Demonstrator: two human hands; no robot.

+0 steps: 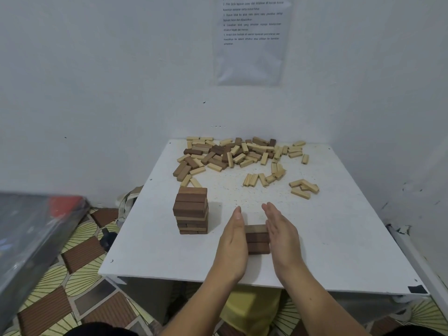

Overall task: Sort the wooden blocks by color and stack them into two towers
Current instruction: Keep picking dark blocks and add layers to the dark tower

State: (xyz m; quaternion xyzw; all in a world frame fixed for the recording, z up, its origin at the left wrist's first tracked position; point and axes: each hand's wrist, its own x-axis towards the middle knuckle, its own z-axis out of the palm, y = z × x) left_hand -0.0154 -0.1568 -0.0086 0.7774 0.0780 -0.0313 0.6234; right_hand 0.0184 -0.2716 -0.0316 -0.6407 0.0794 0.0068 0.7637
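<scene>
Seen from the head camera, the left hand (232,241) and right hand (282,235) flank a low dark-block stack (258,241) near the front of the white tabletop (339,234), fingers straight and released, palms against its sides. A taller dark tower (191,212) stands at its ten o'clock; mixed loose blocks (237,154) lie scattered at twelve o'clock

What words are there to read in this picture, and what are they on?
Sheet on the wall: numbered printed lines, mostly too small and blurred; the last seems to start "5. Ambil blok berbaki".
Blocks, table: no writing seen.
</scene>
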